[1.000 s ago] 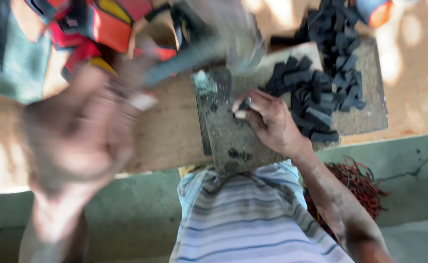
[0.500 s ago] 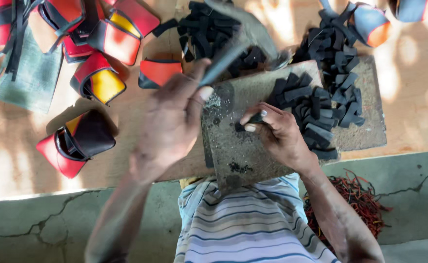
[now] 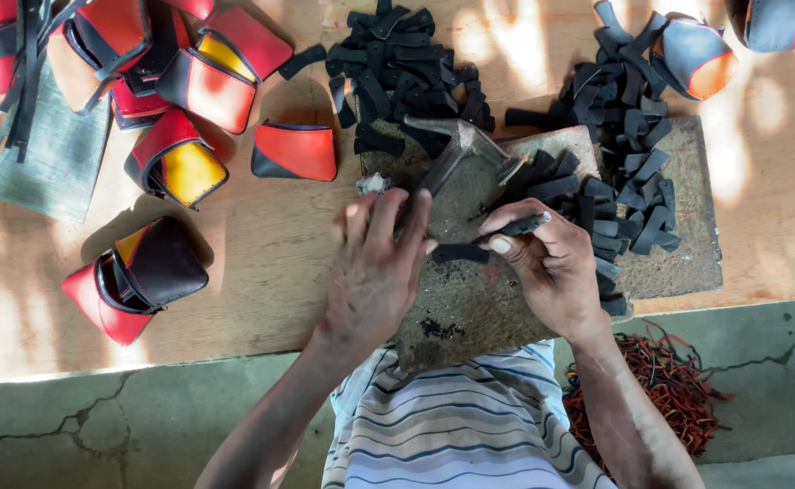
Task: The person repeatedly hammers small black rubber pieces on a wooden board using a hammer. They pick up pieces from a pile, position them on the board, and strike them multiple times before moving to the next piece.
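Observation:
My left hand point(image 3: 375, 258) grips the handle of a metal hammer point(image 3: 470, 149), whose head rests on a worn grey stone slab point(image 3: 470, 299). My right hand point(image 3: 551, 263) pinches a thin metal punch point(image 3: 517, 226) against a small black leather strip point(image 3: 459, 254) lying on the slab between the two hands. Just right of my right hand, a heap of black leather strips point(image 3: 619, 181) covers the slab's far side. A second heap of black strips point(image 3: 407, 72) lies behind the hammer on the wooden board point(image 3: 262, 263).
Red, black and yellow leather pouches point(image 3: 176, 167) lie scattered at the left of the board, one red wedge point(image 3: 296, 151) near the hammer. A green cloth point(image 3: 53, 163) sits far left. Red cord scraps point(image 3: 660, 389) pile on the concrete floor point(image 3: 99, 426) by my right arm.
My left hand has swung the hammer down from a raised, blurred position to rest on the slab. The right hand stayed on the slab holding the punch.

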